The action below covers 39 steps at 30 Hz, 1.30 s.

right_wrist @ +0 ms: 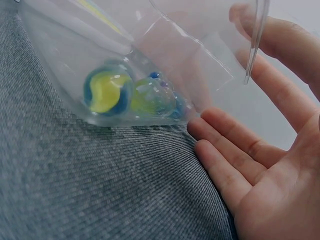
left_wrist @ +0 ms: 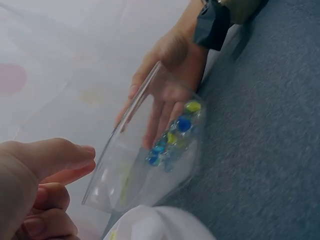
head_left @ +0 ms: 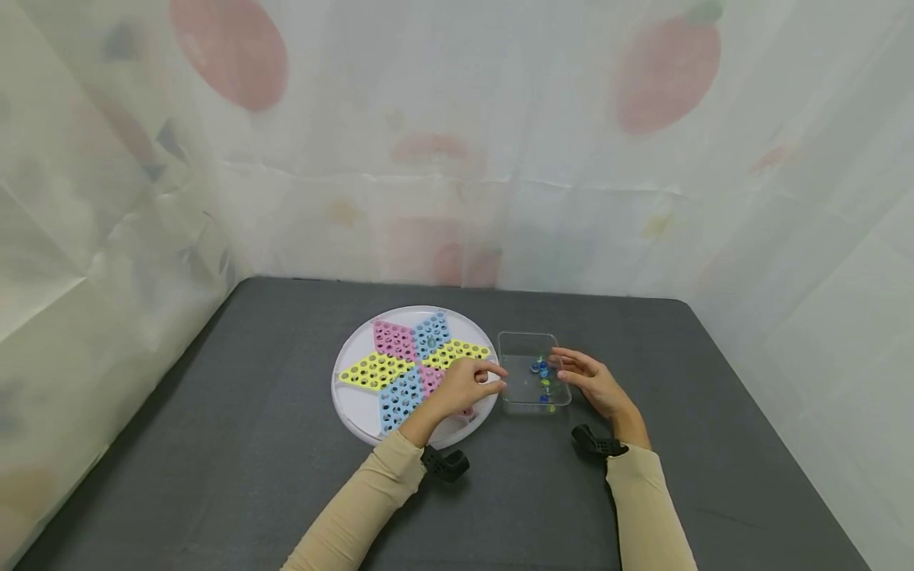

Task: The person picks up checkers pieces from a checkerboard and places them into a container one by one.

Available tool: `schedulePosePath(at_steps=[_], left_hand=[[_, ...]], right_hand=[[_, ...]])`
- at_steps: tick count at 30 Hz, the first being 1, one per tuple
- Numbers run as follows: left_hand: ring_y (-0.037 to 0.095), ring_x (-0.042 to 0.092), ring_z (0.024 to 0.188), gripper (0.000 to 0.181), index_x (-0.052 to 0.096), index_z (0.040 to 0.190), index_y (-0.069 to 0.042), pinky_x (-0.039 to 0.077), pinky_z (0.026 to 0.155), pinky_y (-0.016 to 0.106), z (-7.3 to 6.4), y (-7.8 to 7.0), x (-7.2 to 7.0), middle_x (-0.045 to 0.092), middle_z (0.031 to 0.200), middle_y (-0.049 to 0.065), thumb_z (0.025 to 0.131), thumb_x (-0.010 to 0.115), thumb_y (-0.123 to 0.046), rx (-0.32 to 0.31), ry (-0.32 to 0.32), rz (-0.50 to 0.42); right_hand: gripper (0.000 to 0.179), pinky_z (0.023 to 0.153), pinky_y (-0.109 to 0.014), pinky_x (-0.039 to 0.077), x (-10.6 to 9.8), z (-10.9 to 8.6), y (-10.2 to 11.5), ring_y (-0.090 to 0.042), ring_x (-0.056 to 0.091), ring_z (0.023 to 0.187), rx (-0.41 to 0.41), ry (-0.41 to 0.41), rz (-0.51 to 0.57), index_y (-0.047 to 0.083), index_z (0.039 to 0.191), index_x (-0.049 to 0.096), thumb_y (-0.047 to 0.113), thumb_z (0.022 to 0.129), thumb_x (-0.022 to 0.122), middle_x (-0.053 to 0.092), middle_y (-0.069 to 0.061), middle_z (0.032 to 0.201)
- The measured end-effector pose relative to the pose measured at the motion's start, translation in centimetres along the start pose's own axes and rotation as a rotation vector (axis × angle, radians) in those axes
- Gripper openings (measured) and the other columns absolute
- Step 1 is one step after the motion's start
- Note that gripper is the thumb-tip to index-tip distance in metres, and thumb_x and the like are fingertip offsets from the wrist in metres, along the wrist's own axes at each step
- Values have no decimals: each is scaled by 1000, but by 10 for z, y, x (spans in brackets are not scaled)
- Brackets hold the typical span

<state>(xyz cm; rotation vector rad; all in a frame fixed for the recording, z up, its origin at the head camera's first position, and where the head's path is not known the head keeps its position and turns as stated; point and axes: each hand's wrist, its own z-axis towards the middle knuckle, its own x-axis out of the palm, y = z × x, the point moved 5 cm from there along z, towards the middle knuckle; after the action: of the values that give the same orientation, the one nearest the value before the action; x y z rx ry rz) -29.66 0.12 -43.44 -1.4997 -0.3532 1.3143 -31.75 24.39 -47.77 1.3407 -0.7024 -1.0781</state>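
Note:
A clear plastic box [head_left: 517, 373] holds several blue and yellow glass marbles [head_left: 544, 373]. To its left lies a round white Chinese checkers board [head_left: 351, 408] with pink, blue and yellow star points. My left hand [head_left: 464, 387] hovers over the board's right side, thumb and index fingertips apart beside the box's left rim. In the left wrist view, the other fingers [left_wrist: 52, 222] curl loosely with nothing seen in them. My right hand [head_left: 598, 387] is at the box's right side. Its nearly straight fingers [right_wrist: 240, 160] lie against or close beside the wall; exact contact is unclear.
The grey table [head_left: 236, 444] extends around the board and box. Hanging pale sheets [head_left: 343, 159] with faded fruit prints enclose its back and sides. A black wrist mount [head_left: 444, 464] sits on the left wrist, and another black mount [head_left: 596, 442] on the right.

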Motion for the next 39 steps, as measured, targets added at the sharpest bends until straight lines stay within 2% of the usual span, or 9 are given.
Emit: schedulePosePath(at_steps=[9, 19, 29, 39], left_hand=[[6, 18, 53, 20, 73, 104, -2, 22, 53, 18, 3, 4, -17, 26, 58, -5, 90, 67, -15, -7, -84, 12], [8, 22, 53, 22, 73, 107, -3, 23, 53, 19, 1, 19, -38, 29, 57, -4, 89, 67, -15, -103, -195, -3], [9, 23, 53, 24, 73, 108, -3, 23, 52, 20, 0, 28, -50, 28, 57, -4, 91, 66, -18, -142, -237, 5], [8, 26, 53, 26, 71, 112, -5, 25, 49, 20, -2, 38, -63, 30, 59, -4, 91, 66, -19, -169, -312, 10]], right_hand=[[56, 96, -9, 43, -1, -1, 0, 3, 55, 118, -15, 9, 15, -10, 143, 34, 10, 96, 57, 60, 8, 130], [55, 95, -10, 43, 0, 0, 1, 3, 55, 118, -31, 15, 19, -11, 142, 34, 8, 96, 56, 60, 9, 129], [55, 95, -10, 43, 1, -1, 3, 3, 54, 119, -32, 21, 11, -11, 143, 33, 8, 97, 55, 59, 11, 129], [55, 96, -9, 42, 0, 0, 1, 4, 54, 119, -20, 20, 9, -8, 144, 34, 11, 97, 56, 58, 12, 128]])
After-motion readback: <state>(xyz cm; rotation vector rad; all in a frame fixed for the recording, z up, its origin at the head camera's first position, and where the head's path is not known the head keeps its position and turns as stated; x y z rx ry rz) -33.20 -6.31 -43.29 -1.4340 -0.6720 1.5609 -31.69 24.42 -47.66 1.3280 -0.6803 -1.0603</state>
